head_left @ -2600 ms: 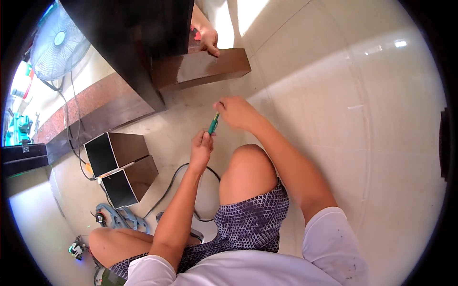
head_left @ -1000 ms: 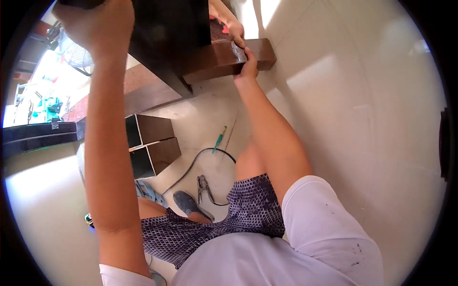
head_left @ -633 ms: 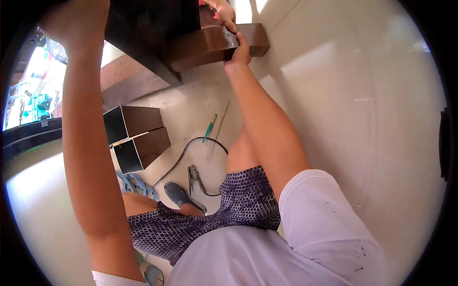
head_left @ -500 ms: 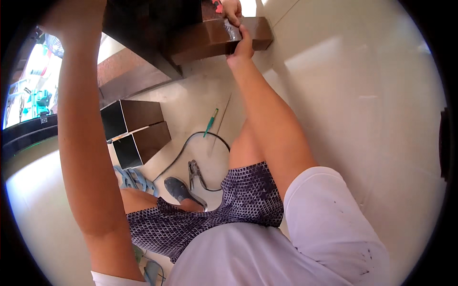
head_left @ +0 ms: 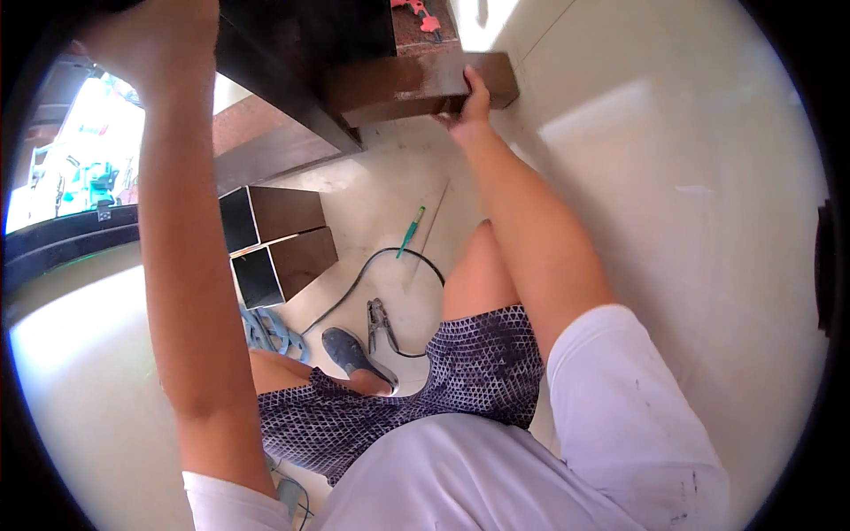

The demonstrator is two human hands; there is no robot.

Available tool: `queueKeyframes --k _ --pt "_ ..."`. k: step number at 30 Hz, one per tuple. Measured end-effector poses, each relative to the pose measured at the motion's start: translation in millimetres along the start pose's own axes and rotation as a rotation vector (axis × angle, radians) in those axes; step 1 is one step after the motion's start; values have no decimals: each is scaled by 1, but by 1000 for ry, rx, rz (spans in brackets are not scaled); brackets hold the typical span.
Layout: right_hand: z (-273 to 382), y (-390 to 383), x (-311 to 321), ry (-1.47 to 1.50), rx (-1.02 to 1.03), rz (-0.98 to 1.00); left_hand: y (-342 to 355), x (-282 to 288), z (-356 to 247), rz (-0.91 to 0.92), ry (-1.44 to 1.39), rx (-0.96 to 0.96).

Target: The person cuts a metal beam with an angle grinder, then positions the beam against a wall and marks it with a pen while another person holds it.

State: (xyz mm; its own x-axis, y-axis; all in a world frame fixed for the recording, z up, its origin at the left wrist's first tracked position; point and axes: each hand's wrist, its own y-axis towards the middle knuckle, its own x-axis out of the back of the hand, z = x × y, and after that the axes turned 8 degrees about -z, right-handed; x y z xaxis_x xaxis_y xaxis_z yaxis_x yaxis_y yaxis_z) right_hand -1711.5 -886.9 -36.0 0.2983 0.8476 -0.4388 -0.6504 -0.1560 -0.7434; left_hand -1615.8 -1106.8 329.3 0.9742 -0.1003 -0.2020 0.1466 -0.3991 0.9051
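Observation:
My right hand (head_left: 471, 111) grips a brown square tube (head_left: 390, 88), with the thumb over its top face and the fingers at its lower edge. The tube runs across the top of the view, beside a dark upright frame (head_left: 301, 80). My left arm reaches up past the frame's left side. The left hand (head_left: 159, 44) is at the top left corner, its fingers mostly cut off and dim, so its grip does not show. A red tool (head_left: 427, 19) lies on a brown surface beyond the tube, touched by no hand in view.
Two open-ended brown square tubes (head_left: 297, 257) lie on the tiled floor (head_left: 673, 221). Near my feet are a metal clamp (head_left: 379, 323) on a black cable (head_left: 359, 279), a green pen-like tool (head_left: 411, 232), a thin rod (head_left: 429, 223) and blue sandals (head_left: 276, 334).
Another hand near the red tool and the tube has gone from view. My right hand has shifted its hold on the tube, fingers now lower. The whole view has shifted slightly.

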Motion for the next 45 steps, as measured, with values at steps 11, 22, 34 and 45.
queueKeyframes --k 11,22,34,45 --pt "-10 17 13 2 80 88 18 17 14 240 -43 55" --pt "-18 14 17 53 63 14 19 19 11 237 -21 75" --pt "-24 -20 4 35 53 -62 28 30 6 234 40 6" --pt "-41 19 18 185 162 72 24 47 4 218 62 118"
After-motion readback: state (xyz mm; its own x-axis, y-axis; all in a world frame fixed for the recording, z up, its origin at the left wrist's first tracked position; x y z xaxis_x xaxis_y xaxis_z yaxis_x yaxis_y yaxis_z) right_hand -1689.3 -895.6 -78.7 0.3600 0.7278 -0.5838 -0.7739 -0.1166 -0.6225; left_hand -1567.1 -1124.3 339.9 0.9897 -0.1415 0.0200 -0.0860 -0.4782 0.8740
